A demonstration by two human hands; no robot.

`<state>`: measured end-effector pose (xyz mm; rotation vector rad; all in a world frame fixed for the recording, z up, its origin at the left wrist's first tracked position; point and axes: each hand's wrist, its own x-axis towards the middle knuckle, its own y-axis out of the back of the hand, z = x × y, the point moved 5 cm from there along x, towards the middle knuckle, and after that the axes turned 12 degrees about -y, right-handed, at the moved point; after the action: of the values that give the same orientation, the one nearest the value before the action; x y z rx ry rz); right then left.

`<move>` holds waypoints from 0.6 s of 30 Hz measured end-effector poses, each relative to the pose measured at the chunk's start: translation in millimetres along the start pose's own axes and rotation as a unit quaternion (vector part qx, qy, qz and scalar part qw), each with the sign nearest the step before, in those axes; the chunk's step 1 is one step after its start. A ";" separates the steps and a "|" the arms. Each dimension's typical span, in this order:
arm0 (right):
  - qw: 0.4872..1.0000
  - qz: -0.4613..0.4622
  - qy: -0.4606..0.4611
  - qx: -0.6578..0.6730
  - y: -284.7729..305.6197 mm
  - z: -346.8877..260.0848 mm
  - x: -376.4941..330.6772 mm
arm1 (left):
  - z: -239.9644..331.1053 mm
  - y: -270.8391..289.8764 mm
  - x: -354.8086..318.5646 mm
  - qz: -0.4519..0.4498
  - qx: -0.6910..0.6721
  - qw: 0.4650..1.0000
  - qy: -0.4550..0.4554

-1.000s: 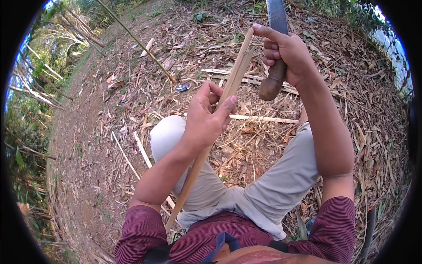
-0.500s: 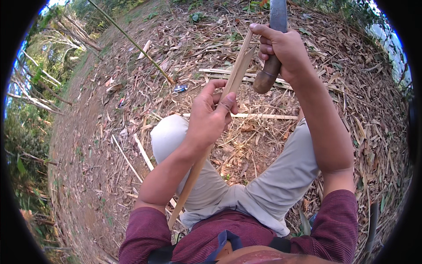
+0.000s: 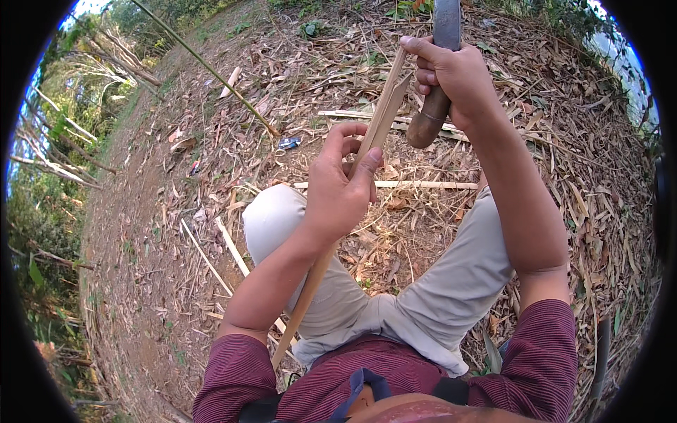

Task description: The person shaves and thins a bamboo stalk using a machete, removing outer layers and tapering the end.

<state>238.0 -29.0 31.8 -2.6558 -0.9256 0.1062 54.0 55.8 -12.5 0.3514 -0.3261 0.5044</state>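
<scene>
My left hand [image 3: 337,183] is closed around a long, pale split-bamboo strip [image 3: 382,121], thumb on top and fingers beneath. The strip slants from beside my left elbow up toward my right hand, and its upper end is split and jagged. My right hand [image 3: 460,79] grips a machete [image 3: 431,116] by its brown wooden handle. The grey blade rises past the top edge, so its tip is out of view. The right thumb reaches to the strip's upper end and appears to touch it.
My bent knees frame littered ground with shavings and a pale strip [image 3: 430,185] lying across. More strips [image 3: 231,243] lie left of my left knee, others [image 3: 345,113] beyond the knees. A thin green pole [image 3: 204,63] slants at upper left; a small blue wrapper [image 3: 289,142] lies near its base.
Little differs. The left fingers have shifted slightly on the bamboo strip, and its split upper end shows at a slightly different angle. The machete stays in nearly the same place.
</scene>
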 end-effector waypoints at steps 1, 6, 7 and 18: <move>1.000 0.003 -0.001 0.002 0.4 -0.1 0.2 | -0.8 -0.8 0.1 0.005 0.039 0.998 -0.043; 1.000 0.007 0.015 -0.001 3.2 2.6 3.3 | -10.0 -0.8 2.4 0.032 0.081 0.994 -0.062; 1.000 0.008 0.018 -0.005 4.3 1.4 2.7 | -8.8 -2.4 3.6 0.032 0.097 0.992 -0.072; 0.997 0.022 0.053 -0.050 -3.0 -2.1 -4.3 | -2.8 -2.0 5.0 0.043 0.164 0.976 -0.136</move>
<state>233.2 -30.0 34.6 -2.7443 -0.8604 -0.0711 59.7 57.3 -13.6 0.7321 -0.5267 0.5985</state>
